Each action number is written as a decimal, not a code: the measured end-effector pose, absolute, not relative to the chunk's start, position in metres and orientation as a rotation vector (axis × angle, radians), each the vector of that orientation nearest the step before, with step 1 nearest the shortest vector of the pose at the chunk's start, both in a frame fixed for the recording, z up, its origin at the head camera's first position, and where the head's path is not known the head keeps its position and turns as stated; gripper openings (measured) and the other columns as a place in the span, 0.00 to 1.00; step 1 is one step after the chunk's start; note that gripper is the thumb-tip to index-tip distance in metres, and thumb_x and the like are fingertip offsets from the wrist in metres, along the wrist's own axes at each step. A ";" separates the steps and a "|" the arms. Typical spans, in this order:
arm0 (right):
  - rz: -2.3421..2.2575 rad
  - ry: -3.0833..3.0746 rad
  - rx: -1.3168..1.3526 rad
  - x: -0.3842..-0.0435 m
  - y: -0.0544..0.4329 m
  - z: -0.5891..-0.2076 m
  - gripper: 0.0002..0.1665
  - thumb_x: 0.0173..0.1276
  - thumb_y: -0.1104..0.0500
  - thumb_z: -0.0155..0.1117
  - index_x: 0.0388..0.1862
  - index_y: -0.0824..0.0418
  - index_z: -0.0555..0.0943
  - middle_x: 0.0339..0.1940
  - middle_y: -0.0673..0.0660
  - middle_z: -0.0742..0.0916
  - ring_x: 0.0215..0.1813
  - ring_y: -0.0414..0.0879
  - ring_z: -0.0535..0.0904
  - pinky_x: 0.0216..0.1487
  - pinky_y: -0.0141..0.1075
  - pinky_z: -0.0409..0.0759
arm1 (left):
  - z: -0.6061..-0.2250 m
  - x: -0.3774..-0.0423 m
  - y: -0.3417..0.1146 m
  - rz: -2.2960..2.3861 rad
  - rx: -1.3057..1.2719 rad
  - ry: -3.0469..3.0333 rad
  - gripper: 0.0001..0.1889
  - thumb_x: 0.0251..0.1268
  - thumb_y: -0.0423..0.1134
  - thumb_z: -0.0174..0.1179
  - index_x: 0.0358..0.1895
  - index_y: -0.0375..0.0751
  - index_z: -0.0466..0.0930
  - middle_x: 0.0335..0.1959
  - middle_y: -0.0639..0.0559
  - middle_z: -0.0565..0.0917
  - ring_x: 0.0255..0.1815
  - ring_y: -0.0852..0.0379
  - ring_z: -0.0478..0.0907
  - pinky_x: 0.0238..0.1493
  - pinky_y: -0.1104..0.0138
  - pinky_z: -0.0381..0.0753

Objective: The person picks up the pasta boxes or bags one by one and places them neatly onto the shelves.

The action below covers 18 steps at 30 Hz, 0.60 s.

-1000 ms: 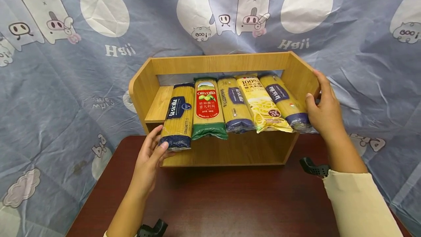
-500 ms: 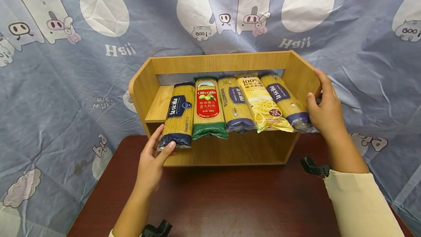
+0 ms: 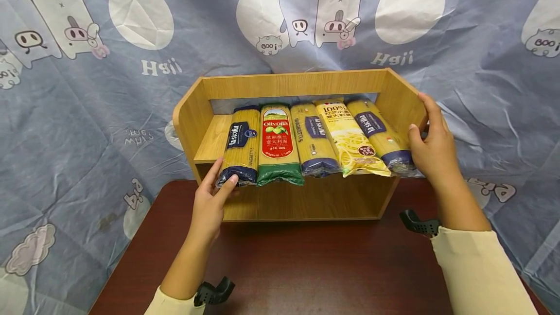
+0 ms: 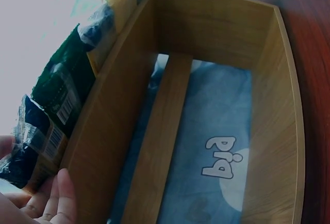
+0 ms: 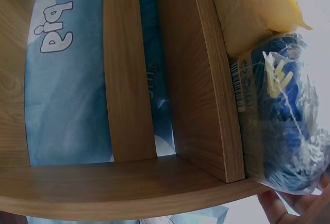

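At the left end of the upper shelf lies a pack of spaghetti [image 3: 240, 147] with a dark blue label. My left hand [image 3: 210, 210] holds its near end, the thumb on top and other fingers at the left side and below. In the left wrist view, the fingers of my left hand [image 4: 49, 203] sit under that end by the board. My right hand [image 3: 435, 145] grips the right side panel of the wooden shelf [image 3: 297, 84]. Beside it lies another blue-ended spaghetti pack [image 3: 378, 130]; in the right wrist view its wrapped end [image 5: 289, 121] sticks out past the board.
Between the outer packs lie a green and red spaghetti pack [image 3: 280, 145], a blue-labelled spaghetti pack [image 3: 312, 135] and a yellow pasta pack [image 3: 347, 135]. Their near ends overhang the upper board. The shelf stands on a dark red table [image 3: 323, 261], before a patterned cloth [image 3: 87, 125].
My left hand has pushed the leftmost spaghetti pack back and slightly right, so its near end lines up more closely with the others. My right hand stays on the side panel.
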State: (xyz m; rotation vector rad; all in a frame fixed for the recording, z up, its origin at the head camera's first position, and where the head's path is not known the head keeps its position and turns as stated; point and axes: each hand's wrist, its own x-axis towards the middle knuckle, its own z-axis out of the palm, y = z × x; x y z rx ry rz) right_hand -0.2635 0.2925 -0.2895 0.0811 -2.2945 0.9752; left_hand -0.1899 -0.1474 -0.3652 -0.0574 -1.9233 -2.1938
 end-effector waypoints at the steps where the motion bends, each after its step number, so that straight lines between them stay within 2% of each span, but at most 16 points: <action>1: 0.975 -2.296 0.081 -0.263 0.293 -0.289 0.39 0.76 0.59 0.48 0.81 0.33 0.54 0.80 0.62 0.67 0.63 0.73 0.75 0.56 0.65 0.70 | -0.365 -0.190 -0.147 -2.196 -0.059 -1.921 0.33 0.74 0.37 0.60 0.78 0.61 0.62 0.67 0.56 0.74 0.51 0.61 0.80 0.52 0.66 0.84; 6: 0.972 -2.296 0.086 -0.263 0.292 -0.290 0.40 0.76 0.59 0.48 0.81 0.33 0.53 0.79 0.62 0.67 0.62 0.73 0.75 0.55 0.65 0.70 | -0.365 -0.191 -0.147 -2.199 -0.073 -1.917 0.34 0.74 0.36 0.59 0.79 0.59 0.60 0.69 0.54 0.71 0.50 0.62 0.80 0.52 0.65 0.84; 11: 0.970 -2.299 0.089 -0.261 0.292 -0.290 0.39 0.76 0.59 0.48 0.81 0.33 0.53 0.79 0.62 0.67 0.62 0.73 0.74 0.56 0.66 0.70 | -0.366 -0.188 -0.147 -2.211 -0.057 -1.932 0.35 0.74 0.37 0.59 0.79 0.61 0.58 0.70 0.58 0.70 0.51 0.62 0.79 0.54 0.64 0.84; 18: 0.970 -2.325 0.083 -0.255 0.293 -0.290 0.39 0.79 0.56 0.48 0.82 0.32 0.50 0.73 0.73 0.71 0.63 0.75 0.74 0.54 0.67 0.68 | -0.363 -0.181 -0.153 -2.162 -0.109 -2.018 0.36 0.73 0.39 0.62 0.80 0.59 0.57 0.75 0.57 0.66 0.59 0.58 0.76 0.55 0.69 0.83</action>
